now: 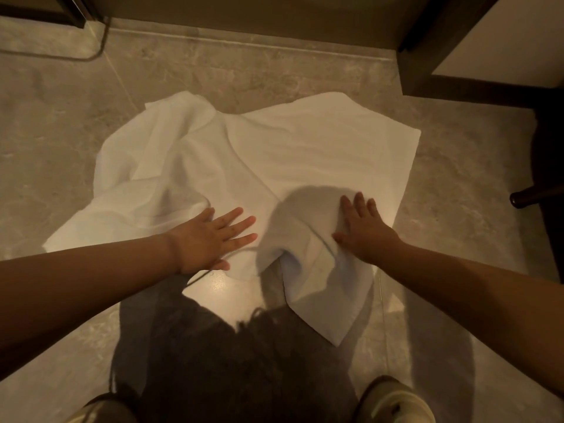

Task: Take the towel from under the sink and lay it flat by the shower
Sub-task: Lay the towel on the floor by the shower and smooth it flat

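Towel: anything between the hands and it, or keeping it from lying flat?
Nothing: left hand and right hand both rest flat on the towel. Only its own folded-over flap under the right hand and bunched left side keep it from flat.

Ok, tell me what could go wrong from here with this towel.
1. The near corner is folded over at the right hand; pressing there may crease the fold in rather than open it.
2. The towel is bunched on its left side; the left hand, flat, could slide the whole cloth on the glossy floor instead of smoothing it.
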`<state>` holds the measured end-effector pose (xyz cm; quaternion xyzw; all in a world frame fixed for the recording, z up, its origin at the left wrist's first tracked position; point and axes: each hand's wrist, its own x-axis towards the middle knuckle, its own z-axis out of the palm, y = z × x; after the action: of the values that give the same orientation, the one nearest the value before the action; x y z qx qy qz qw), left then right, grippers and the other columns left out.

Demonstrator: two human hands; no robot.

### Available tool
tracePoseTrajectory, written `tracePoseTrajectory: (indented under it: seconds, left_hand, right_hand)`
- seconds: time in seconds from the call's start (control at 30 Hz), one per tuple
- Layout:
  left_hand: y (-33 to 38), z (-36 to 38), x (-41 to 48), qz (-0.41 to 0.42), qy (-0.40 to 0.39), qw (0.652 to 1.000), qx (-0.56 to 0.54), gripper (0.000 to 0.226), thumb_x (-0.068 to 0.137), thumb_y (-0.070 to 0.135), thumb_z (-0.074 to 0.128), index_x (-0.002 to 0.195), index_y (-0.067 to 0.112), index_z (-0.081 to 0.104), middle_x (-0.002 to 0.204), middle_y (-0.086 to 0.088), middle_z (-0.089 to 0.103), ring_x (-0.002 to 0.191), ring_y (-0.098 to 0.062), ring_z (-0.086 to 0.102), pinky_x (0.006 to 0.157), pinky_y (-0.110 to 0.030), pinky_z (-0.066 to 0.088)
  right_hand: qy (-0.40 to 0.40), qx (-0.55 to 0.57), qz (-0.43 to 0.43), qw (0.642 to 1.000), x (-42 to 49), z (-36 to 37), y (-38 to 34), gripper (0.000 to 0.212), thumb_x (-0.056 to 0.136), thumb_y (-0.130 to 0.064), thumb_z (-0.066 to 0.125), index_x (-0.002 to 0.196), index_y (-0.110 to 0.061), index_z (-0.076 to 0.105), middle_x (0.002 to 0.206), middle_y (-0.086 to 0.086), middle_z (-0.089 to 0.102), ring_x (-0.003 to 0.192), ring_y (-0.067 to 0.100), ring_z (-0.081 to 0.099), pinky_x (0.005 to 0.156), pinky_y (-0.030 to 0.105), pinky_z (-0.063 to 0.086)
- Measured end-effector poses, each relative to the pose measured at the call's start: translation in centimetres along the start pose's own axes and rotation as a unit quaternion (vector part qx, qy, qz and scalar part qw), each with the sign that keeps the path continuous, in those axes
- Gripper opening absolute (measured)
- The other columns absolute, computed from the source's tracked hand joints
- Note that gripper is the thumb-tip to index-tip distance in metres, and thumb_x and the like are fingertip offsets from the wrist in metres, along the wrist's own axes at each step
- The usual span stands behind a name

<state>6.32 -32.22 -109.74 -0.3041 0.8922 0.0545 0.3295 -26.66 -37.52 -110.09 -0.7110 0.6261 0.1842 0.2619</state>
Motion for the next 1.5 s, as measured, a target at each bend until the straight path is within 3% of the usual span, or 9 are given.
tracePoseTrajectory:
  seconds: [0.43, 0.5, 0.57, 0.63, 0.77, 0.9, 1.0, 1.33, 1.5]
  left_hand:
    - [3.8, 0.9, -0.1, 0.023, 0.041, 0.998, -0.046, 0.075, 0.095, 0.058, 0.026, 0.147, 0.028, -0.018, 0.154, -0.007, -0.026, 0.143, -0.037, -0.015, 0.106, -0.051, 0.021]
    - [4.1, -0.1, -0.3, 0.02, 0.074, 0.994, -0.076, 0.07, 0.095, 0.058, 0.028, 0.15, 0.028, 0.0, 0.159, -0.007, -0.008, 0.146, -0.034, 0.004, 0.103, -0.046, 0.029]
    - [3.3, -1.7, -0.2, 0.003, 0.156, 0.982, -0.102, 0.06, 0.094, 0.053, 0.034, 0.146, 0.024, 0.032, 0.154, -0.007, 0.031, 0.135, -0.027, 0.039, 0.096, -0.041, 0.042]
    - [1.4, -3.3, 0.4, -0.046, 0.226, 0.967, -0.106, 0.056, 0.093, 0.047, 0.037, 0.141, 0.02, 0.044, 0.146, -0.009, 0.045, 0.129, -0.027, 0.048, 0.099, -0.046, 0.041]
    - [-2.8, -3.1, 1.7, -0.171, 0.166, 0.965, -0.107, 0.069, 0.095, 0.053, 0.028, 0.152, 0.023, 0.003, 0.16, -0.008, -0.003, 0.146, -0.031, 0.0, 0.112, -0.054, 0.011]
    - [-4.4, -2.0, 2.4, -0.176, 0.075, 0.979, -0.073, 0.076, 0.092, 0.061, 0.022, 0.15, 0.024, -0.011, 0.157, -0.006, -0.021, 0.144, -0.03, -0.017, 0.109, -0.05, 0.022]
    - [-3.5, -1.8, 2.8, -0.132, 0.042, 0.987, -0.085, 0.077, 0.093, 0.062, 0.022, 0.148, 0.024, -0.015, 0.156, -0.006, -0.024, 0.142, -0.032, -0.024, 0.113, -0.05, 0.016]
    - [0.5, -3.5, 3.8, -0.066, 0.059, 0.988, -0.127, 0.076, 0.093, 0.062, 0.026, 0.15, 0.026, -0.008, 0.158, -0.005, -0.017, 0.143, -0.035, -0.018, 0.11, -0.049, 0.017]
    - [-2.6, -5.1, 3.0, -0.1, 0.211, 0.939, -0.251, 0.066, 0.095, 0.056, 0.028, 0.151, 0.025, 0.015, 0.16, -0.002, 0.006, 0.146, -0.021, 0.011, 0.108, -0.039, 0.025]
  right_hand:
    - [-0.004, -0.04, 0.021, 0.999, 2.8, -4.1, 3.1, 0.08, 0.085, -0.021, 0.058, 0.148, -0.016, 0.008, 0.159, 0.01, -0.004, 0.144, 0.036, -0.003, 0.111, 0.054, 0.023]
    - [0.051, 0.0, -0.003, 0.999, 3.1, -4.1, 1.7, 0.069, 0.082, -0.018, 0.057, 0.141, -0.009, 0.023, 0.155, 0.016, 0.01, 0.142, 0.039, 0.01, 0.109, 0.055, 0.028]
    - [0.089, 0.02, -0.058, 0.994, 3.3, -4.0, 0.1, 0.067, 0.081, -0.028, 0.06, 0.137, -0.01, 0.029, 0.149, 0.018, 0.022, 0.136, 0.042, 0.023, 0.104, 0.056, 0.033]
    - [0.06, 0.017, -0.08, 0.995, 3.5, -3.7, -1.3, 0.085, 0.082, -0.043, 0.063, 0.147, -0.018, 0.014, 0.157, 0.013, 0.008, 0.142, 0.039, 0.008, 0.111, 0.053, 0.023]
    - [-0.006, -0.043, -0.07, 0.997, 4.1, -3.0, -2.1, 0.105, 0.078, -0.056, 0.063, 0.149, -0.024, -0.008, 0.158, 0.011, -0.015, 0.142, 0.038, -0.014, 0.113, 0.057, 0.014]
    - [-0.016, -0.041, -0.068, 0.997, 4.3, -2.9, -1.4, 0.11, 0.076, -0.052, 0.068, 0.148, -0.027, -0.01, 0.157, 0.007, -0.019, 0.142, 0.036, -0.017, 0.112, 0.06, 0.017]
    - [-0.014, -0.034, -0.066, 0.997, 4.1, -3.1, -0.6, 0.11, 0.075, -0.05, 0.07, 0.148, -0.03, -0.009, 0.157, 0.003, -0.019, 0.143, 0.032, -0.018, 0.11, 0.063, 0.019]
    - [-0.013, -0.03, -0.057, 0.998, 2.4, -4.6, 3.5, 0.109, 0.072, -0.041, 0.077, 0.149, -0.03, 0.0, 0.158, -0.001, -0.015, 0.144, 0.027, -0.013, 0.108, 0.059, 0.027]
    - [0.035, -0.019, -0.098, 0.994, 2.8, -4.9, 1.0, 0.099, 0.075, -0.047, 0.071, 0.148, -0.013, 0.013, 0.159, 0.013, -0.001, 0.145, 0.034, 0.002, 0.114, 0.048, 0.022]
